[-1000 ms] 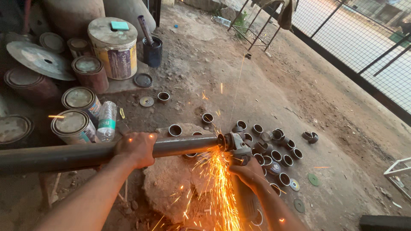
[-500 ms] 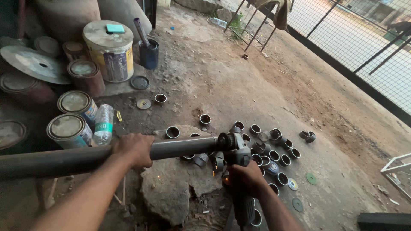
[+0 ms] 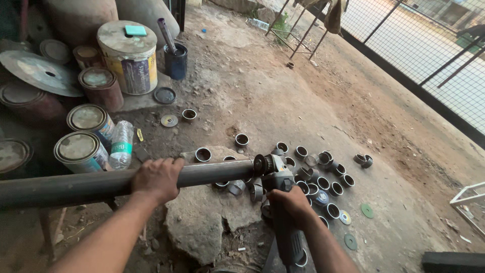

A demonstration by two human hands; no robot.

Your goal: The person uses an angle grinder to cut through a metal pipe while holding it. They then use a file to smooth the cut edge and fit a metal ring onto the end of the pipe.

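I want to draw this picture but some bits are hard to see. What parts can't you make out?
All in the head view:
- Pipe: its far left end is cut off by the picture's edge.
- Grinder: its rear runs off the bottom edge, and the right hand covers its middle.
- Grinder's disc: seen edge-on, so its face is hidden.
- Pipe under the left hand: covered by the fingers.
- Rings: too small to show detail.

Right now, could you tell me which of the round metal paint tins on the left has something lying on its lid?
The tall cream-and-yellow paint tin at the back: a small turquoise block lies on its lid. The other tins' lids are bare.
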